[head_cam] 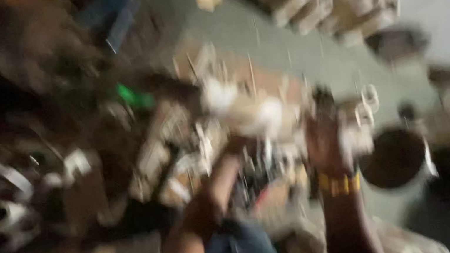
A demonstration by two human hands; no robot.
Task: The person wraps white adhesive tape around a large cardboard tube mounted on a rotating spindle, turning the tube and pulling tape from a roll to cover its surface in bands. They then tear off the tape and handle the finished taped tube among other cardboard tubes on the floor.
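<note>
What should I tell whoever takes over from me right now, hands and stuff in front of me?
The picture is badly blurred.
Left hand: reaching into the pile of small parts; grip cannot be told.
Right hand, with a yellow wristband: raised at the pile's right edge; grip cannot be told.
A dark round bowl sits right of the right hand.
Pale blocks lie farther back.
Done and left: too blurred to judge.

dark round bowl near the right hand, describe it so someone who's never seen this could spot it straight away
Start at the pale green surface that runs through the blurred clutter. Follow it down to the right hand, whose wrist wears a yellow band. Just right of that wrist sits the dark round bowl: the largest plain dark circle there, with a pale rim, unlike the small pale pieces around it.
</note>
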